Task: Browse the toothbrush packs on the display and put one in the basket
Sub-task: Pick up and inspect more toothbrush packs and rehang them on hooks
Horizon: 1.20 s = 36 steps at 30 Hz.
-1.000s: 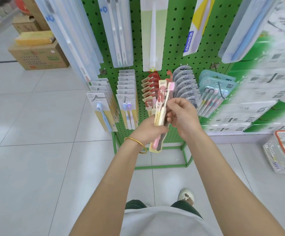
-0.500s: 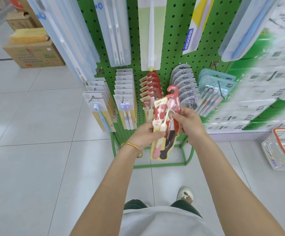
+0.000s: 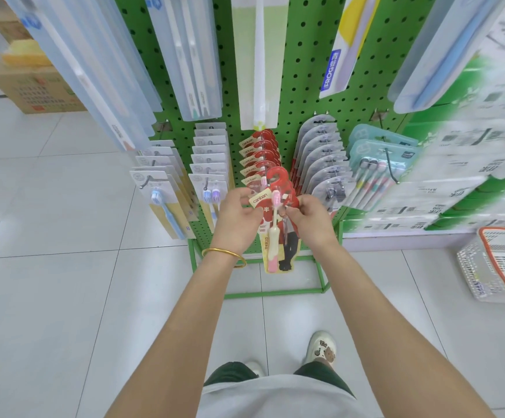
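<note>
The pegboard (image 3: 302, 95) looks like green painted metal, matt and perforated. The toothbrush pack (image 3: 278, 224) is glossy printed card under clear plastic. The floor (image 3: 49, 297) is smooth, faintly shiny white tile. The basket (image 3: 492, 267) is white plastic mesh, and the bangle (image 3: 224, 254) is polished gold-coloured metal.

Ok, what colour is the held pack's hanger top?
Red; the pack shows it best in the head view.

The right edge cuts off the basket (image 3: 474, 267), and the shelf boxes (image 3: 456, 152) blur.
</note>
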Available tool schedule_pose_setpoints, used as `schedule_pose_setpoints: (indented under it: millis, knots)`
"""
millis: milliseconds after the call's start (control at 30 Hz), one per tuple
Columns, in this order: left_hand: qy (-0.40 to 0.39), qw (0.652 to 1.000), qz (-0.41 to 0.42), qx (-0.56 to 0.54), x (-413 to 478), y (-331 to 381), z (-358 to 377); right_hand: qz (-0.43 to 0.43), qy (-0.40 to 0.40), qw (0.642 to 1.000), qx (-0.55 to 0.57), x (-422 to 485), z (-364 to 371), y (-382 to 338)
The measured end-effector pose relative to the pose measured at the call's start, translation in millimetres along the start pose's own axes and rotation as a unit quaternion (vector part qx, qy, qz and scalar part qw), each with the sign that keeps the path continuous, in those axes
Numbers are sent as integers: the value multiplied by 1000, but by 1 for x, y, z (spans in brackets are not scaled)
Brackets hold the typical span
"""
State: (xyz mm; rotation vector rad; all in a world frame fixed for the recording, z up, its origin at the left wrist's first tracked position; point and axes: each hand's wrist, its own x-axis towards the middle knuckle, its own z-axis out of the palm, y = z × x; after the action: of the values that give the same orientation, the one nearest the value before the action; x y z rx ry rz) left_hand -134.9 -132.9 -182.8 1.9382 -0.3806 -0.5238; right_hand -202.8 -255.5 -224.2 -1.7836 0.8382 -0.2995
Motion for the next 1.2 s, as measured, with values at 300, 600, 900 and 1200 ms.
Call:
schedule_pose_setpoints:
  millis: [300, 600, 900, 1200]
  knots:
    - [-2, 992, 31, 121, 12, -3, 1, -5, -26, 999, -33, 11, 13, -3]
    - [-7, 983, 63, 171, 25, 2, 8, -11, -53, 990, -131, 20, 14, -10]
    - [-12, 981, 42, 188, 29, 3, 6, -109, -47, 957, -264, 30, -6, -41]
    - [-6, 985, 38, 169, 35, 5, 9, -158, -5, 957, -242, 51, -3, -56]
